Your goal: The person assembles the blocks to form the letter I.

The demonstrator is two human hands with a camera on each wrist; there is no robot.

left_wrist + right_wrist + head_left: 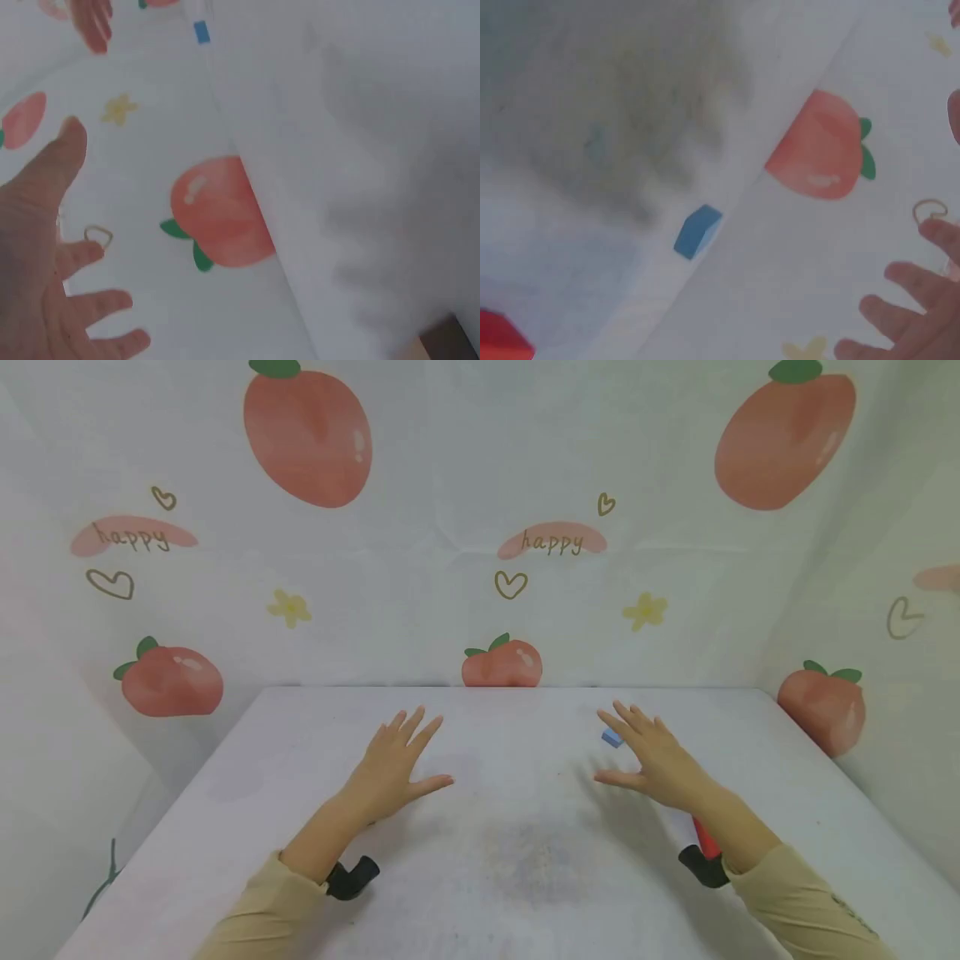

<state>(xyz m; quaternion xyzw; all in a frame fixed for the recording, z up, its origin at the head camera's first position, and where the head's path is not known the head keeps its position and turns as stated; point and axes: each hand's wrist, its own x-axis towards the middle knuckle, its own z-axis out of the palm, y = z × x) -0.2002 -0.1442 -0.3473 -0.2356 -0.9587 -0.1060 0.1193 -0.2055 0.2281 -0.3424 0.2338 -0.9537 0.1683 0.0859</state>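
My left hand hovers above the left half of the white table, fingers spread, holding nothing. On the other side my right hand is held out the same way, its fingers straight and apart. Just beyond the right fingertips a small blue block lies on the table; it also shows in the right wrist view. A red block-like thing lies partly hidden under the right forearm. In the left wrist view, the corner of a brown and dark block-like thing enters at the bottom right.
The white table has a greyish stain in its middle. Behind it hangs a pale cloth printed with fruit, hearts and flowers. A black wrist-worn device sits at the left wrist, another black device at the right.
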